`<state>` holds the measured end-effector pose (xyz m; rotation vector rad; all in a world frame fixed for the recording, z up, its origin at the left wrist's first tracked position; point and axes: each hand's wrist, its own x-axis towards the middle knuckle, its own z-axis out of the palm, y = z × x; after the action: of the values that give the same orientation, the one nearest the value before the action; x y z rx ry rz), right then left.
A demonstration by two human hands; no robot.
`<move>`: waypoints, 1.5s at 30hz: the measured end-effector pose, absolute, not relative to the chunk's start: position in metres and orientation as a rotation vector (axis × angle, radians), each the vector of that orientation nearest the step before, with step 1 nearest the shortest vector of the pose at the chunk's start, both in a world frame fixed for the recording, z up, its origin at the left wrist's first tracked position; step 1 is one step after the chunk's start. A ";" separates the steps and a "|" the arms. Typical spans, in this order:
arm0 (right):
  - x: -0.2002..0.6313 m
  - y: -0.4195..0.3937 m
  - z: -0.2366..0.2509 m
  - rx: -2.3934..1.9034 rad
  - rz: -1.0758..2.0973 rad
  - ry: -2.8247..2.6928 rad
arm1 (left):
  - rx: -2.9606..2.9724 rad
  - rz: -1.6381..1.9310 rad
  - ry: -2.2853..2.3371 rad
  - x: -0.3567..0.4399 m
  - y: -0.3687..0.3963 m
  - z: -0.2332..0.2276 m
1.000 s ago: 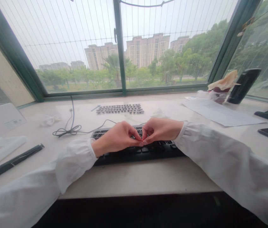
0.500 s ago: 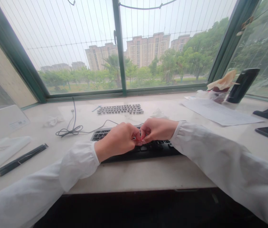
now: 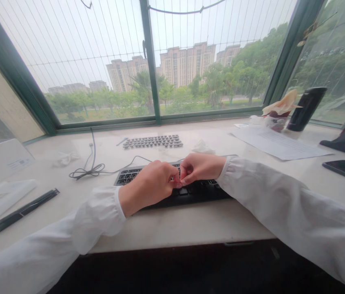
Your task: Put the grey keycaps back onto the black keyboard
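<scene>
black keyboard (image 3: 129, 176) under left hand (image 3: 151, 183), right hand (image 3: 201, 168) (fingertips meeting)

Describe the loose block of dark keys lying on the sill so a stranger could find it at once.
Start at the green upright window post and drop to the pale stone sill below it. The grey block of loose keycaps lies there, behind the black keyboard under the left hand and right hand. Unlike the keyboard, it has no frame or cable and no hands on it.
</scene>
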<state>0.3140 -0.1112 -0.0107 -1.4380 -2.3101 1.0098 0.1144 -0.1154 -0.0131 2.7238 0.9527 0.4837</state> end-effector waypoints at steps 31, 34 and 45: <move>0.311 -0.126 -0.031 -1.356 0.858 -2.218 | 2.503 0.469 0.918 0.110 -0.107 -0.016; 0.310 -0.126 -0.030 -1.375 0.862 -2.215 | 2.488 0.456 0.901 0.110 -0.104 -0.017; 0.309 -0.123 -0.032 -1.386 0.836 -2.272 | 2.419 0.393 0.830 0.109 -0.095 -0.022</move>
<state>0.3088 -0.1231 -0.0325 -1.3861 -2.2720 0.8356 0.1089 -0.0954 -0.0220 2.4195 0.8298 0.3926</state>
